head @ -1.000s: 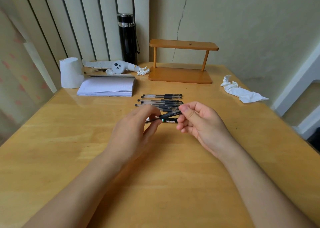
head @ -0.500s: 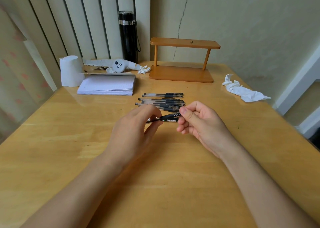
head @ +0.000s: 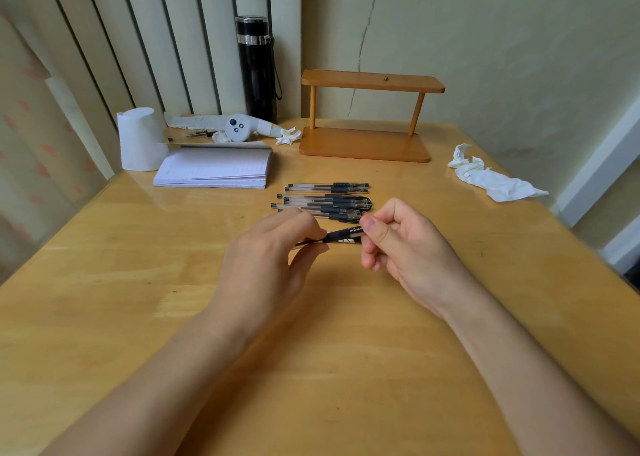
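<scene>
A black pen hangs just above the wooden table at the centre. My right hand pinches its right end between thumb and forefinger. My left hand pinches its thin left end, and the fingers hide that tip. Right behind my hands lies a row of several clear pens with black grips, side by side on the table.
An open notebook and a white paper roll sit at the back left. A black flask, a white controller and a small wooden shelf stand at the back. A crumpled tissue lies at the right.
Both hands keep the pen between them in nearly the same spot. The view has tilted slightly.
</scene>
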